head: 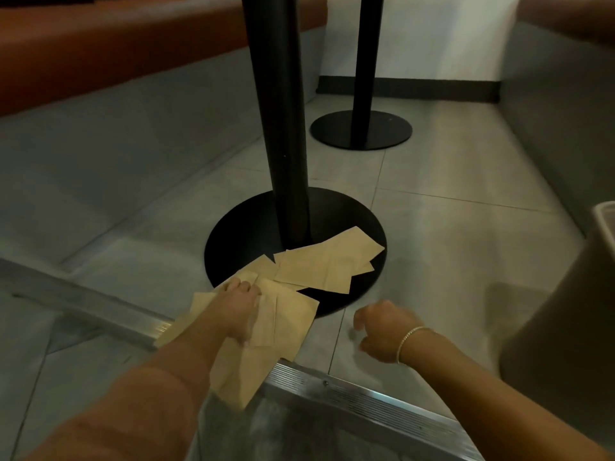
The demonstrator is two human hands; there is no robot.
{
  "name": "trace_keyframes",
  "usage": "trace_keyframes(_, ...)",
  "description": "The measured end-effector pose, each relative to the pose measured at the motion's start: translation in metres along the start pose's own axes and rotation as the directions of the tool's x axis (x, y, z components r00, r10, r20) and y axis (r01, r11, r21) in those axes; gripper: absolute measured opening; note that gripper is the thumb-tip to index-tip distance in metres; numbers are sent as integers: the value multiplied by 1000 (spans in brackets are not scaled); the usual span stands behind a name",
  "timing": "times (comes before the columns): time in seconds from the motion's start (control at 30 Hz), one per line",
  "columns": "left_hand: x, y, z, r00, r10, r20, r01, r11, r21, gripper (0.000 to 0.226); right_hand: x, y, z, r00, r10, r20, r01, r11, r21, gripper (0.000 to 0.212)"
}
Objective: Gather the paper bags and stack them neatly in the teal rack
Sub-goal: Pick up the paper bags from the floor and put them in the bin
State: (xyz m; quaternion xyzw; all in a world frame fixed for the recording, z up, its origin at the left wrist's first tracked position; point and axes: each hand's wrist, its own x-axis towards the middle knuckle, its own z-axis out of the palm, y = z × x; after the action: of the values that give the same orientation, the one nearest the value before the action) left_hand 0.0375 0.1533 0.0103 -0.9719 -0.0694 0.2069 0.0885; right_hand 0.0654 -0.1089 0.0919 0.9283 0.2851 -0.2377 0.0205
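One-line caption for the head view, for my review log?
Left hand holds several paper bags near the table base where more bags lie; right hand hovers empty.

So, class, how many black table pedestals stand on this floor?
2. The near pedestal rises from its round base beside the scattered paper bags; the far pedestal stands behind it, near the wall.
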Motion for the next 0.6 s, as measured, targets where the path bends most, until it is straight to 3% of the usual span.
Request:
trace_keyframes(0.1,-4,4,-17,985,57,-164,-75,992,-106,49,3,0,2,1000,2,-15,0,997,77,42)
trace_keyframes(0.17,-8,10,-40,975,89,-203,-123,979,-165,28,7,0,3,1000,15,-28,-10,984,176,55)
trace_keyframes(0.23,-14,18,-67,972,116,-207,-184,918,-352,11,10,-2,2,998,25,-61,-6,957,289,69)
trace_keyframes(0.37,-28,47,-108,957,219,-192,-290,649,-703,18,15,-7,-3,978,78,-195,20,890,455,74)
trace_keyframes(0.47,-27,66,-111,954,234,-186,-282,491,-824,31,18,-4,-9,933,177,-312,-25,900,434,38)
trace_keyframes(0.53,-18,68,-96,967,184,-174,-247,538,-806,50,16,3,-14,911,223,-347,-72,914,399,23)
trace_keyframes(0.6,-8,64,-72,981,149,-124,-193,785,-589,67,13,13,-17,899,246,-363,-107,926,362,22)
